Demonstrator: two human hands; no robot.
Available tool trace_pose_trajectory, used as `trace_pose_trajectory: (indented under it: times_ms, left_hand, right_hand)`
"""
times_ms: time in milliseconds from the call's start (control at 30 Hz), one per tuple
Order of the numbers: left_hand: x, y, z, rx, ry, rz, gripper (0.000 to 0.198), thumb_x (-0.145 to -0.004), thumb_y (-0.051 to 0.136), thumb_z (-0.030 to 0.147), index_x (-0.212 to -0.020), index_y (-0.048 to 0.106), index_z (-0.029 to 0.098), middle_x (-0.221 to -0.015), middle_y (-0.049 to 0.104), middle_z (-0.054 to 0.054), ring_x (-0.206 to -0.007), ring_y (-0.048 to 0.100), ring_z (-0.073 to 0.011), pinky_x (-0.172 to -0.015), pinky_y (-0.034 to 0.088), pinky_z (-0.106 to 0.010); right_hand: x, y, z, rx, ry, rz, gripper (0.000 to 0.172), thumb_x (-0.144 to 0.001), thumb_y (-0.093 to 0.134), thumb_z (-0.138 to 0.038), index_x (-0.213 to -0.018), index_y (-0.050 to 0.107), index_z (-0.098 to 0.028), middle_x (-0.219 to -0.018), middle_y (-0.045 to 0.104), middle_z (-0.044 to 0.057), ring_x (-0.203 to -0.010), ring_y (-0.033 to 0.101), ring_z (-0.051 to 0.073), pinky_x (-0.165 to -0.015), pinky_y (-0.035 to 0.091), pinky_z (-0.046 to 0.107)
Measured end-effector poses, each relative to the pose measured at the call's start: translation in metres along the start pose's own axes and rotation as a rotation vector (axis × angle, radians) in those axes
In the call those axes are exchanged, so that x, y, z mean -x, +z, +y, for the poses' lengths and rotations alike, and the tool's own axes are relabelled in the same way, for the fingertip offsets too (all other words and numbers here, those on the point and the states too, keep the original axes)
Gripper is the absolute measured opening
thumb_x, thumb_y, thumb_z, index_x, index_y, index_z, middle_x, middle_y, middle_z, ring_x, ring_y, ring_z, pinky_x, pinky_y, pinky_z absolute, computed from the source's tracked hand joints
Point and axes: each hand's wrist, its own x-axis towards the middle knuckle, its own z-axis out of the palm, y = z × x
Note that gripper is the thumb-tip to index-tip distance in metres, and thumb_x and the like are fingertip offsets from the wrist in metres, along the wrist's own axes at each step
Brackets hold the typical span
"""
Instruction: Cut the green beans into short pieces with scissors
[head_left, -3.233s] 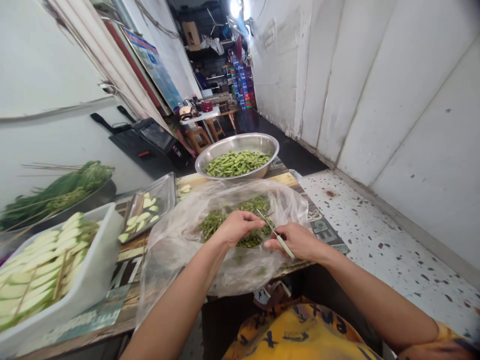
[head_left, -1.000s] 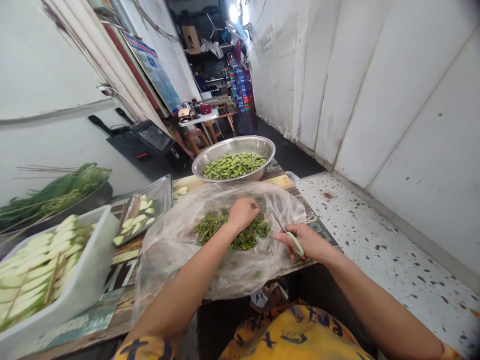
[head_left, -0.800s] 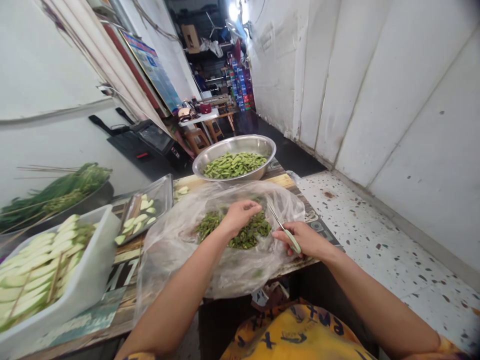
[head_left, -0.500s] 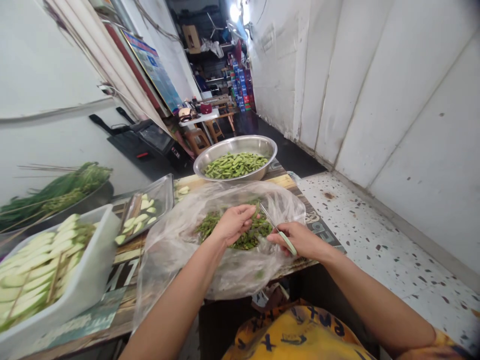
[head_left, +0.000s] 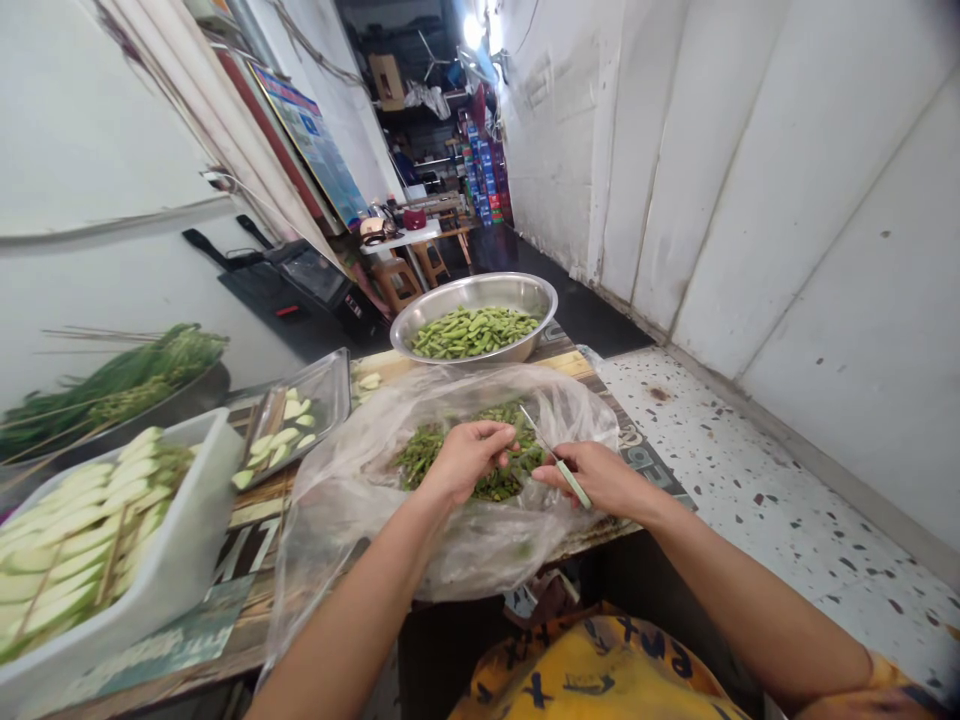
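My right hand (head_left: 596,478) is closed around a pair of scissors with a pale green handle (head_left: 574,485); the narrow metal blades point up and away, over the pods. To the left, my left hand (head_left: 472,458) has thumb and fingertips pinched together, apart from the blade tips. Anything between those fingers is too small or hidden to make out. Beneath both hands, a clear plastic bag (head_left: 341,475) lies spread open with a heap of green bean pods (head_left: 424,452) in it. Beyond the bag stands a steel bowl (head_left: 399,325) holding more green pods (head_left: 476,332).
At left are a white tub (head_left: 196,530) of sliced pale green vegetable on sticks, a metal tray (head_left: 339,392) with slices, and a dark basin (head_left: 206,395) of leafy greens. All this stands around the patterned table (head_left: 255,610). A white wall (head_left: 720,180) runs along the right.
My left hand has drawn slightly back from the scissor blades, and the pod seen at its fingertips no longer shows there. The right hand keeps hold of the scissors, nearly still.
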Motion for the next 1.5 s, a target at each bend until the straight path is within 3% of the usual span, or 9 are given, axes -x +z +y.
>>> trace_pose_trajectory:
  times_ms: [133, 300, 567, 800, 967, 1033, 1167, 1367, 1500]
  left_hand:
    - [0.002, -0.001, 0.000, 0.025, 0.025, 0.030, 0.037, -0.061, 0.073, 0.044, -0.075, 0.062, 0.011, -0.058, 0.054, 0.002, -0.041, 0.037, -0.0026, -0.038, 0.017, -0.017]
    - [0.006, 0.003, 0.002, -0.050, 0.042, 0.011, 0.037, -0.064, 0.071, 0.044, -0.079, 0.062, 0.012, -0.050, 0.045, 0.006, -0.038, 0.030, -0.0027, -0.039, 0.015, -0.019]
    - [0.006, 0.001, 0.002, -0.068, -0.038, -0.002, 0.043, -0.057, 0.076, 0.047, -0.076, 0.061, 0.012, -0.041, 0.031, 0.010, -0.037, 0.021, -0.0022, -0.040, 0.010, -0.020]
    - [0.005, -0.004, -0.001, 0.059, -0.084, -0.058, 0.044, -0.053, 0.081, 0.043, -0.077, 0.060, 0.012, -0.049, 0.045, 0.006, -0.040, 0.031, -0.0013, -0.038, 0.012, -0.016]
    - [0.002, -0.009, -0.004, 0.244, -0.066, -0.089, 0.037, -0.060, 0.080, 0.033, -0.082, 0.060, 0.011, -0.067, 0.057, -0.001, -0.041, 0.034, 0.0006, -0.034, 0.011, -0.013]
    - [0.001, -0.007, -0.004, 0.373, -0.064, -0.069, 0.034, -0.061, 0.080, 0.028, -0.082, 0.059, 0.011, -0.073, 0.057, -0.001, -0.043, 0.034, 0.0013, -0.033, 0.012, -0.011]
    - [0.002, 0.001, -0.005, 0.560, -0.074, 0.012, 0.029, -0.061, 0.079, 0.018, -0.080, 0.057, 0.012, -0.064, 0.048, 0.005, -0.043, 0.034, 0.0015, -0.031, 0.016, -0.009]
    - [0.008, 0.009, 0.000, 0.550, -0.086, 0.056, 0.020, -0.066, 0.074, 0.016, -0.078, 0.059, 0.009, -0.076, 0.059, -0.003, -0.043, 0.036, 0.0022, -0.030, 0.016, -0.008]
    - [0.011, 0.012, 0.002, 0.502, -0.088, 0.054, 0.020, -0.064, 0.074, 0.017, -0.075, 0.060, 0.008, -0.070, 0.061, -0.003, -0.041, 0.034, 0.0023, -0.030, 0.015, -0.009]
  right_hand:
    - [0.000, -0.001, 0.001, -0.018, -0.023, -0.036, 0.047, -0.079, 0.053, -0.062, -0.080, 0.064, -0.016, -0.060, 0.058, 0.001, -0.056, 0.052, 0.014, -0.049, 0.030, 0.022]
    - [-0.003, 0.003, 0.003, -0.088, -0.013, -0.107, 0.050, -0.078, 0.053, -0.064, -0.075, 0.062, -0.015, -0.057, 0.058, 0.001, -0.052, 0.053, 0.013, -0.047, 0.031, 0.022]
    - [-0.006, 0.005, 0.000, -0.048, 0.018, -0.034, 0.049, -0.073, 0.061, -0.059, -0.054, 0.046, -0.016, -0.043, 0.048, -0.002, -0.043, 0.045, 0.010, -0.044, 0.028, 0.022]
    - [-0.008, 0.009, 0.009, -0.178, 0.046, -0.045, 0.049, -0.071, 0.063, -0.058, -0.054, 0.044, -0.017, -0.042, 0.046, -0.003, -0.037, 0.046, 0.010, -0.038, 0.031, 0.021]
    - [-0.007, 0.012, 0.012, -0.433, 0.019, -0.122, 0.042, -0.078, 0.056, -0.057, -0.072, 0.052, -0.016, -0.054, 0.053, -0.002, -0.044, 0.051, 0.010, -0.038, 0.037, 0.019]
    - [-0.006, 0.014, 0.009, -0.476, 0.016, -0.167, 0.043, -0.079, 0.054, -0.058, -0.078, 0.052, -0.015, -0.056, 0.052, -0.002, -0.045, 0.050, 0.011, -0.036, 0.038, 0.019]
    - [-0.006, 0.017, 0.004, -0.458, 0.014, -0.170, 0.045, -0.079, 0.054, -0.060, -0.076, 0.052, -0.015, -0.057, 0.052, -0.001, -0.045, 0.050, 0.010, -0.036, 0.038, 0.018]
    - [-0.009, 0.021, 0.002, -0.403, 0.000, -0.152, 0.045, -0.080, 0.052, -0.060, -0.075, 0.052, -0.015, -0.055, 0.052, -0.001, -0.042, 0.049, 0.010, -0.035, 0.038, 0.019]
    - [-0.010, 0.021, 0.000, -0.425, -0.009, -0.153, 0.043, -0.081, 0.052, -0.058, -0.074, 0.051, -0.015, -0.055, 0.052, -0.001, -0.043, 0.051, 0.011, -0.034, 0.037, 0.019]
